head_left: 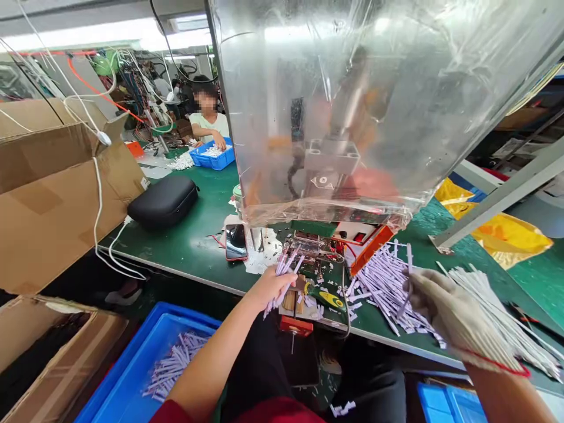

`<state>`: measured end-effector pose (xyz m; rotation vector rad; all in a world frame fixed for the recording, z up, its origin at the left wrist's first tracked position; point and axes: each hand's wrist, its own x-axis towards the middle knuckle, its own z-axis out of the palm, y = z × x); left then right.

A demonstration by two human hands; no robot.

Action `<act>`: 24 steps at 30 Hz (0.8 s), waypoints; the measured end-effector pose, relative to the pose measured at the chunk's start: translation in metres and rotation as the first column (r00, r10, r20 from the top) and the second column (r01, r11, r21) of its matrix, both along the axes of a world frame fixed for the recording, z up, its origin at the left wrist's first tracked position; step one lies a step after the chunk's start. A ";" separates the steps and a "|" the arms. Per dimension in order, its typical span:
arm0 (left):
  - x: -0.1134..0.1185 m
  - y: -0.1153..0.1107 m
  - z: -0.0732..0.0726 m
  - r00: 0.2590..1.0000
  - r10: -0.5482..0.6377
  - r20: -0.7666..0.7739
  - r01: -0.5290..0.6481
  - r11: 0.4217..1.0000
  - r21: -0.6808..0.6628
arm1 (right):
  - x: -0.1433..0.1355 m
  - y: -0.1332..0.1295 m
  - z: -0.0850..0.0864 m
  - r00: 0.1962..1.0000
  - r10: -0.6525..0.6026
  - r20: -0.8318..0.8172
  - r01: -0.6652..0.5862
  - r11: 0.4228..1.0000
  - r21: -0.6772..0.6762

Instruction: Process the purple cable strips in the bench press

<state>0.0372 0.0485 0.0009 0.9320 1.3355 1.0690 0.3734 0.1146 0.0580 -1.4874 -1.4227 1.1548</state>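
Observation:
My bare left hand [275,286] is closed round a small bunch of pale lilac strips [286,262], just in front of a small machine fixture [306,245]. My right hand [445,305], in a white knit glove with a red cuff edge, is closed on a single lilac strip [409,257] that points upward. This hand is over the right side of a loose pile of lilac strips [382,282]. Between the hands lies a tool with a green and yellow handle [328,298]. Small cut scraps [352,306] are scattered round it.
A clear plastic sheet [282,170] hangs in front of the machine. Left are a phone [237,241], a black case [163,201] and a cardboard box [66,200]. A blue bin [136,367] holds more strips below. White strips [484,294] lie right. A co-worker [210,120] sits across.

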 end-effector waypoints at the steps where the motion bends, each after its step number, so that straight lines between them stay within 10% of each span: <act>1: -0.006 -0.004 0.003 1.000 -0.008 0.025 0.008 1.000 0.001 | -0.012 -0.014 0.002 0.986 0.053 -0.161 -0.070 0.993 -0.098; 5: -0.026 -0.027 0.007 0.989 0.012 0.145 -0.014 1.000 0.009 | -0.086 -0.053 -0.008 0.865 0.225 -0.448 -0.376 0.883 -0.282; 10: -0.034 -0.053 -0.006 0.935 0.129 0.329 -0.115 0.992 -0.061 | -0.164 -0.045 -0.040 0.850 0.228 -0.475 -0.380 0.890 -0.253; 24: -0.037 -0.059 -0.015 0.916 0.226 0.331 -0.200 0.974 -0.110 | -0.188 -0.020 -0.069 0.830 0.077 -0.552 -0.296 0.900 -0.319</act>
